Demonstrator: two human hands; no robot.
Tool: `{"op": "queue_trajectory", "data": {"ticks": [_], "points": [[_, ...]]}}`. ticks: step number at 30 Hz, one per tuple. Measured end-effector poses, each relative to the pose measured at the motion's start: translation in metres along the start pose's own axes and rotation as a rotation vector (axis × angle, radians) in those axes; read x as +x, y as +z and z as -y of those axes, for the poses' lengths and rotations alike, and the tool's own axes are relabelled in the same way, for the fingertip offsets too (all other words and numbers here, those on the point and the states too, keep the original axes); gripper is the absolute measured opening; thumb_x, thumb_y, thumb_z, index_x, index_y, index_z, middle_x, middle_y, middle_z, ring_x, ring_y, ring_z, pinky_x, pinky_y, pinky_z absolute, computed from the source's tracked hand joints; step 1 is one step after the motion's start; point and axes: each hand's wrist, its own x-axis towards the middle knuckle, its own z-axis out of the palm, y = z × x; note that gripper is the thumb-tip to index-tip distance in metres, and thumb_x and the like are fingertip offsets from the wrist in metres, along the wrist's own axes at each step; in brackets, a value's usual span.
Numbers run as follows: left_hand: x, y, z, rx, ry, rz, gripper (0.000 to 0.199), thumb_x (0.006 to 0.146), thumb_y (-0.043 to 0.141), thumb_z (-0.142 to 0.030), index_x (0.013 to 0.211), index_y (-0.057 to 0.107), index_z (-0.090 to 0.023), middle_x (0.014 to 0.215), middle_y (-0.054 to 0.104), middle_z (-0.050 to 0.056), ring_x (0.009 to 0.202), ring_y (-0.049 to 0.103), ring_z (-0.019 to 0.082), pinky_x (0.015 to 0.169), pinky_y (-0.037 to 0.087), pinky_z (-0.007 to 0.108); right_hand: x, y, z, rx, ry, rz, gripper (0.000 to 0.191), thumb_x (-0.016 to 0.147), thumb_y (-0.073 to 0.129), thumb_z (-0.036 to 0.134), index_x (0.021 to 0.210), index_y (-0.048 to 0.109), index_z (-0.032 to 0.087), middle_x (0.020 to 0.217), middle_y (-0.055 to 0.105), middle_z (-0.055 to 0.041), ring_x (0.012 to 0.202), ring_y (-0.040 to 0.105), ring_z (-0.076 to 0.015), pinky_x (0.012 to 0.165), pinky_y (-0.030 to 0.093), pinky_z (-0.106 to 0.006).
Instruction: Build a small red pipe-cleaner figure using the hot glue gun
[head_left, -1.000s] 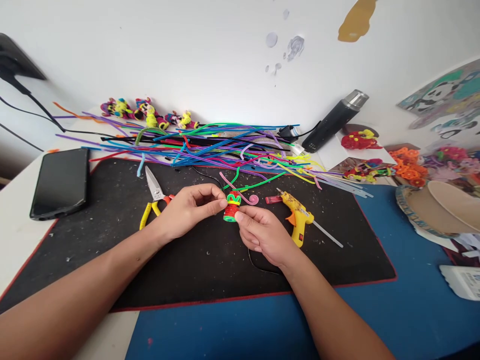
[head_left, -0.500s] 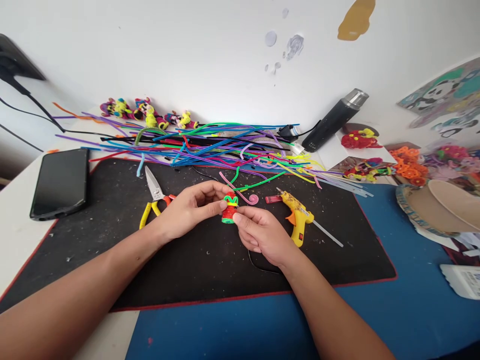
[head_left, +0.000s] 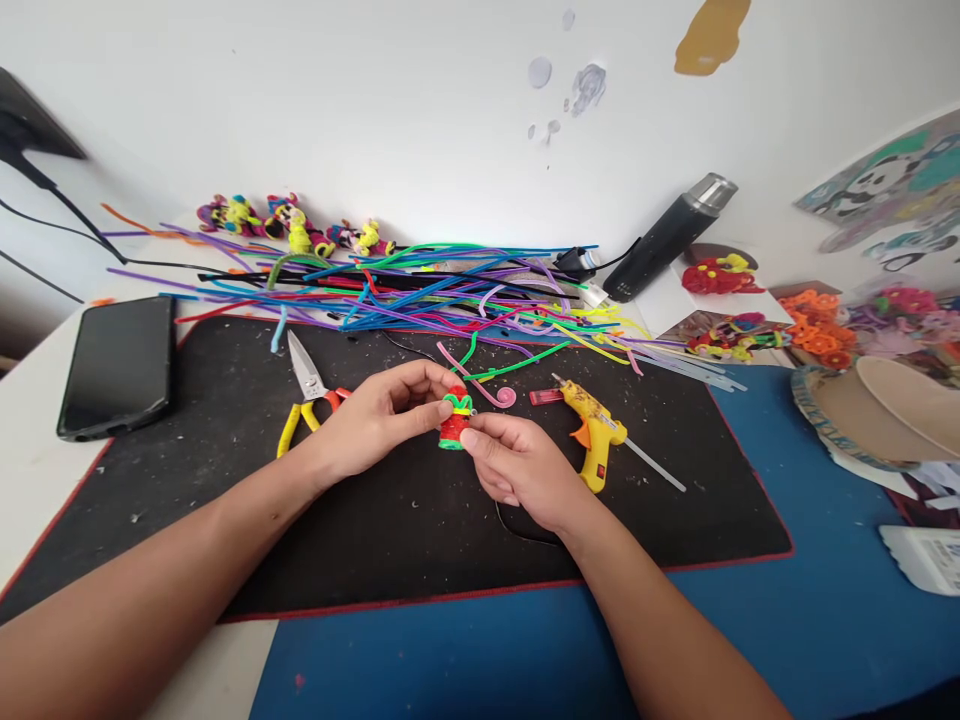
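Between my two hands, above the black mat (head_left: 360, 545), is a small pipe-cleaner figure (head_left: 452, 430), red with green trim at its base, a green loop and a yellow band. My left hand (head_left: 397, 412) pinches its upper left side between thumb and fingers. Thumb and forefinger of my right hand (head_left: 521, 462) close on its lower right side. Parts of the figure are hidden behind the fingertips. Just beyond it lie a pink pipe cleaner (head_left: 480, 382) with a curled end and a green pipe cleaner (head_left: 525, 362).
Left of my hands lie scissors (head_left: 306, 375) and a phone (head_left: 116, 365). A yellow glue gun (head_left: 592, 425) rests on the right. Behind spreads a pile of pipe cleaners (head_left: 420, 290), with finished figures (head_left: 300, 225) and a black flask (head_left: 667, 240) near the wall.
The figure has shifted and tilted slightly to the left, its lower end moving most, and my right fingertips have moved with it. Both hands keep their hold.
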Motion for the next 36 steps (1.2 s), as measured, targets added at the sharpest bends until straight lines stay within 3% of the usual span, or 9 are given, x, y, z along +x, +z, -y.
{"op": "queue_trajectory", "data": {"ticks": [13, 36], "points": [[0.0007, -0.0025, 0.0025, -0.106, -0.019, 0.023, 0.038, 0.087, 0.082, -0.041, 0.119, 0.080, -0.020, 0.116, 0.082, 0.012, 0.094, 0.076, 0.024, 0.087, 0.062, 0.036, -0.0007, -0.0021, 0.0018, 0.039, -0.021, 0.006, 0.035, 0.092, 0.079, 0.050, 0.096, 0.067, 0.018, 0.050, 0.035, 0.0140, 0.042, 0.022, -0.0057, 0.041, 0.018, -0.022], [0.0006, -0.0024, 0.0032, -0.074, -0.047, 0.060, 0.042, 0.090, 0.080, -0.045, 0.121, 0.074, -0.018, 0.116, 0.079, 0.010, 0.100, 0.071, 0.023, 0.091, 0.057, 0.034, 0.0002, -0.0023, 0.0007, 0.041, -0.005, 0.004, 0.035, 0.091, 0.080, 0.050, 0.095, 0.066, 0.019, 0.050, 0.036, 0.0139, 0.043, 0.022, -0.0054, 0.042, 0.018, -0.022]]}}
